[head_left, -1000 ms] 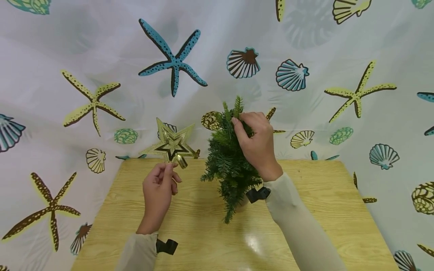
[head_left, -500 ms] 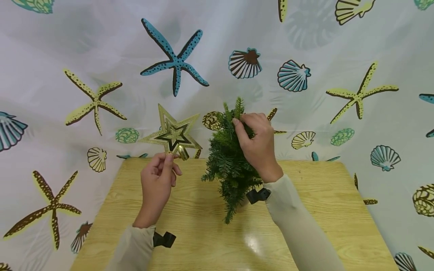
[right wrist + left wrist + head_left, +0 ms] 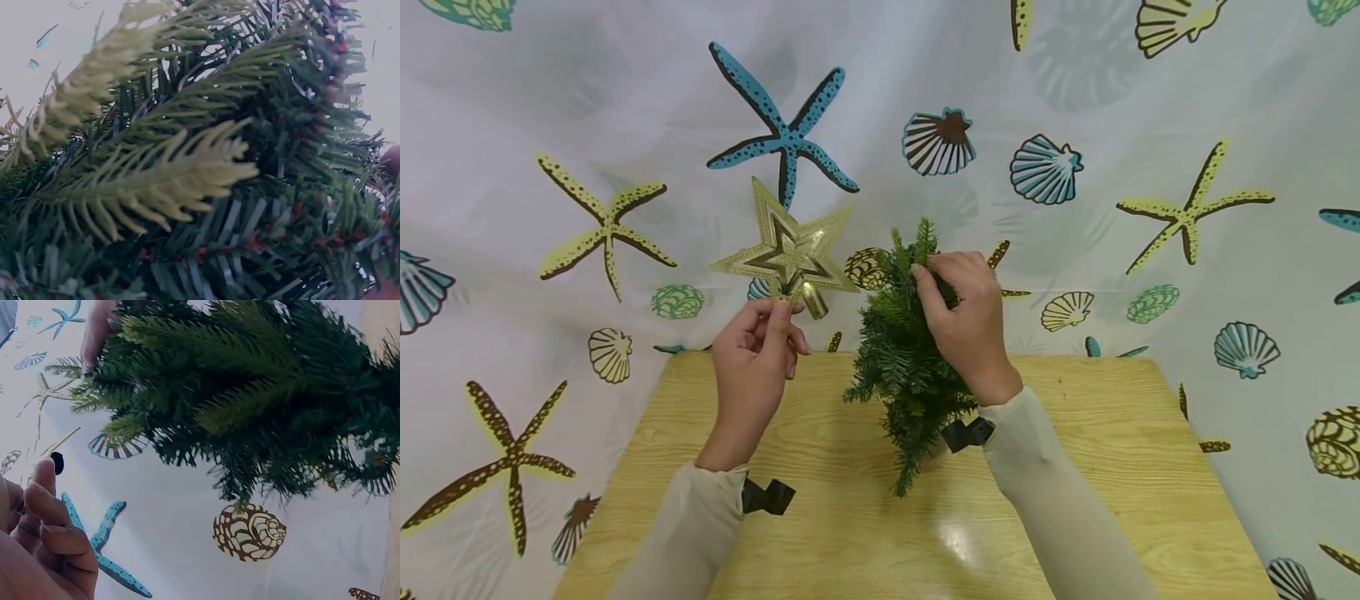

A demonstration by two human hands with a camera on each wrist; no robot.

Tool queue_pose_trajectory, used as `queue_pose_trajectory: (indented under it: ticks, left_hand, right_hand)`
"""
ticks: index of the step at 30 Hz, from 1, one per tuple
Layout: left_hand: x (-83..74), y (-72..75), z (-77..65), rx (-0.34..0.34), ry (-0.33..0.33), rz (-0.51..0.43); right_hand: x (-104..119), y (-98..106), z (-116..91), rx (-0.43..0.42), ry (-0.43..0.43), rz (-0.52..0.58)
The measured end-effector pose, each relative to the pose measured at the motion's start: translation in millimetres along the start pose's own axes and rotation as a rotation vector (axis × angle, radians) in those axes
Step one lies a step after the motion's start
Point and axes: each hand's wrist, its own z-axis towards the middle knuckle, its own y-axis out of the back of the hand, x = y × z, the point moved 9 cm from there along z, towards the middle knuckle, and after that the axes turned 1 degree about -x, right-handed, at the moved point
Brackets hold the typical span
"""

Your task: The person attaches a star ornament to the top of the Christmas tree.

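A gold star tree topper (image 3: pixel 796 254) with a short hollow socket at its lower right is pinched at a lower point between thumb and fingers of my left hand (image 3: pixel 752 367). It is raised left of a small artificial Christmas tree (image 3: pixel 898 358). My right hand (image 3: pixel 966 312) grips the tree's upper branches, thumb and fingertips among the green needles. In the left wrist view the tree (image 3: pixel 250 381) fills the top, the curled left hand (image 3: pixel 53 544) at lower left. Needles and pale sprigs (image 3: pixel 169 187) crowd the right wrist view. The tree's base is mostly hidden under the branches.
Both hands work over a light wood-grain table (image 3: pixel 1097 483). Behind and beside it hangs a white cloth (image 3: pixel 880 67) printed with starfish and shells. A black wrist camera (image 3: pixel 767 496) sits on the left cuff, another (image 3: pixel 967 433) on the right.
My left hand has risen with the star, which now stands higher, beside the treetop's level and slightly farther right. The right hand keeps its hold on the tree.
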Motion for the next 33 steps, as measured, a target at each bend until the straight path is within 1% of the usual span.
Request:
queue_pose_trajectory:
  ticks: [8, 15, 23, 33]
  left_hand:
    - [-13.7, -14.3, 11.2, 0.023, -0.029, -0.026]
    - [-33.5, -26.6, 26.3, 0.031, -0.09, -0.039]
    - [-57.7, -51.2, 42.9, 0.069, -0.173, -0.06]
    - [-77.8, -72.8, 58.3, 0.105, -0.225, -0.08]
  right_hand:
    - [1, -1, 0, 0.003, 0.017, -0.007]
    - [1, -1, 0, 0.009, 0.022, -0.02]
    - [0, 0, -1, 0.007, 0.022, -0.025]
    - [1, -1, -1, 0.01, 0.031, -0.03]
